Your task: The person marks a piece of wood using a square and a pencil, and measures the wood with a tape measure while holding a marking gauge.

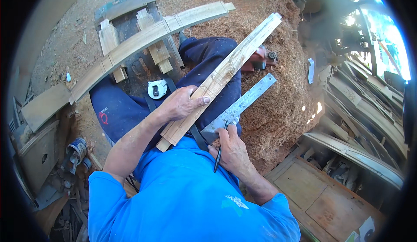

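A pale wooden bar [236, 63] with pencil lines across it lies slanted over my lap, tenon-like stepped ends showing at both tips. My left hand [184, 103] is closed on it near its lower part, thumb on the top face. Just right of the bar, my right hand [232, 148] is closed round a try square, its speckled metal blade [247, 97] pointing away to the upper right. Between the same fingers sits a dark pencil [218, 151], slanting down toward my shirt. The square's blade and the bar look apart.
A long curved wooden piece [134, 44] crosses my left leg and two short tenoned pieces [150, 35] on a low bench. A white tape measure [157, 89] rests between my legs. Beyond my right leg are a red power tool [259, 59], a shavings heap [278, 111] and stacked boards [365, 98].
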Tool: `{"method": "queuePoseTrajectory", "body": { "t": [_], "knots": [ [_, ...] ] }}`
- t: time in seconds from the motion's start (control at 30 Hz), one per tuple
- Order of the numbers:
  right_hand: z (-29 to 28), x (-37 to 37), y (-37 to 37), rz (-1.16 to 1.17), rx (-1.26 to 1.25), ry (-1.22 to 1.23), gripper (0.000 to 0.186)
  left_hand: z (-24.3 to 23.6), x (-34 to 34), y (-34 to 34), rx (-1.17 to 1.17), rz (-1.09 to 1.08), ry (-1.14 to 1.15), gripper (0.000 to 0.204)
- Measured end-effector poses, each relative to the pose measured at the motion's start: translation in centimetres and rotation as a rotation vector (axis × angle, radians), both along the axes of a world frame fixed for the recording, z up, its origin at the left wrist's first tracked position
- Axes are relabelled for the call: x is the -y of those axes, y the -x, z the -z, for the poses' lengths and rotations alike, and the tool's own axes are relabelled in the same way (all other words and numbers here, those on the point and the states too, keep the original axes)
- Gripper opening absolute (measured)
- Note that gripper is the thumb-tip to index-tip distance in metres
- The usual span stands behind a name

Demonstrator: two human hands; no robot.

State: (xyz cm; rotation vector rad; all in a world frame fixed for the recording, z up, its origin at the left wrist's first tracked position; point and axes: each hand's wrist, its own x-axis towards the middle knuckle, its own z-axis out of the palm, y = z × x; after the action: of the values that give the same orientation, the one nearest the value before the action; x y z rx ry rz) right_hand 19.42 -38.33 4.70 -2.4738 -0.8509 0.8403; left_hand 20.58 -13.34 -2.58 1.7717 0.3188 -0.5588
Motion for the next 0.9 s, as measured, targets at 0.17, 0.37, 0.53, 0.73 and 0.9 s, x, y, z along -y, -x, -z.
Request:
{"method": "queuePoseTrajectory", "body": {
  "t": [0.17,0.37,0.53,0.73,0.9],
  "knots": [
    [0.9,1.3,0.7,0.046,0.106,-0.081,0.057,-1.2,-0.2,0.9,0.143,-0.071,-0.119,0.072],
    [0.3,0.2,-0.5,0.049,0.285,-0.131,0.056,-6.6,-2.2,3.2,0.383,-0.334,-0.15,0.065],
    [-0.8,-5.3,-6.8,-0.255,0.497,-0.288,0.049,-10.3,-4.2,5.0,0.558,-0.608,-0.168,0.061],
    [0.6,-18.5,-14.9,-0.561,0.64,-0.566,0.043,-12.2,-6.8,9.1,0.513,-0.879,-0.131,0.071],
    [3.8,-31.1,-18.6,-0.652,0.636,-0.533,0.035,-10.5,-7.8,11.4,0.456,-1.064,-0.239,0.072]
  ]
}}
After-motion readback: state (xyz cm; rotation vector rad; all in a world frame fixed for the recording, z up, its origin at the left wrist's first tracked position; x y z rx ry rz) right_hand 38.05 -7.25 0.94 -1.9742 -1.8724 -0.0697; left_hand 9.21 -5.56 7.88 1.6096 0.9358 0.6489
